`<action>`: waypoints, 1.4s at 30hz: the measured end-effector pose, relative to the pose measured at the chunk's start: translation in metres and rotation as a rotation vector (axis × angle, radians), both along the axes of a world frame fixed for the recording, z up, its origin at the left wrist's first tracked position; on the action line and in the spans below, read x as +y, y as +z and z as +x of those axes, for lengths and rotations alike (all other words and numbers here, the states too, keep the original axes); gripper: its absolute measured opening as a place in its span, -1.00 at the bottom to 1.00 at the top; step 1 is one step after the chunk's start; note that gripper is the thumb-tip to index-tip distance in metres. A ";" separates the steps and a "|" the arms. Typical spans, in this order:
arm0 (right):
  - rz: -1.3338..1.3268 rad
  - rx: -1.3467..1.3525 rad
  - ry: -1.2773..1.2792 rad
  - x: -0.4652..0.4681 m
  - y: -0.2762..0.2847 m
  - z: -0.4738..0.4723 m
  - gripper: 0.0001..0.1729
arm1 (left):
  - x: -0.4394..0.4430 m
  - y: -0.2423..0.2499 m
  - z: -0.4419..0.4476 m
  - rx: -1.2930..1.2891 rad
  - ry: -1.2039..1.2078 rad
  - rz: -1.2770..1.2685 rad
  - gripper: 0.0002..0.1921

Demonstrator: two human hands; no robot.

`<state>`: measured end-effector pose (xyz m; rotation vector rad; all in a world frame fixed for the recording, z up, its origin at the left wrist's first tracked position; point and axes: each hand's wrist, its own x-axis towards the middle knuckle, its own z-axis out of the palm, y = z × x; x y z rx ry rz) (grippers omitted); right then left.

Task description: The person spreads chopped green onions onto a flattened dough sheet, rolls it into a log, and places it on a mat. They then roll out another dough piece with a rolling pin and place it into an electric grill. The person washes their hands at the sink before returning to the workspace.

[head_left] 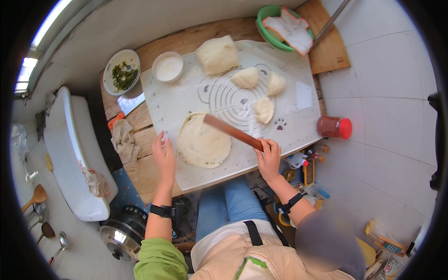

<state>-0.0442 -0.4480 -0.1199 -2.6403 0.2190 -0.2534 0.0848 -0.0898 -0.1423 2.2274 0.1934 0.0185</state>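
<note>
My right hand (268, 157) is closed around one end of a dark wooden rolling pin (232, 132), whose far end lies over the upper edge of a flat round of rolled dough (203, 143). Green bits show in that dough. My left hand (163, 154) is left of the round, fingers apart, holding nothing. The round lies on a white silicone pastry mat (196, 180) with printed rings. Smaller dough pieces (263, 110) (245, 77) (276, 83) sit on the mat's right half, and a large block of dough (217, 55) rests at its back edge.
A white bowl of flour-like powder (168, 67) and a bowl of chopped greens (122, 73) stand at the back left. Near them are a cleaver (131, 102) and a crumpled cloth (125, 140). A green basin (266, 31) and a red-lidded jar (334, 127) are on the right.
</note>
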 end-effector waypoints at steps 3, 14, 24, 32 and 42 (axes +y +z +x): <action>0.163 -0.119 -0.321 -0.025 -0.002 0.018 -0.55 | -0.018 -0.008 0.023 0.108 -0.076 0.063 -0.53; -0.192 -0.050 -0.644 -0.088 -0.017 0.075 -0.42 | -0.028 -0.034 0.041 0.090 -0.305 -0.020 -0.68; 0.340 0.539 0.986 0.038 0.009 0.203 -0.11 | -0.046 0.083 -0.020 0.530 -0.430 -0.477 -0.79; 0.372 1.288 1.082 0.088 0.088 0.158 -0.69 | -0.011 0.166 -0.172 0.314 0.037 -0.809 -0.78; 0.195 1.175 1.789 0.334 0.108 -0.036 -0.66 | 0.019 0.159 -0.477 -0.041 0.984 -0.991 -0.82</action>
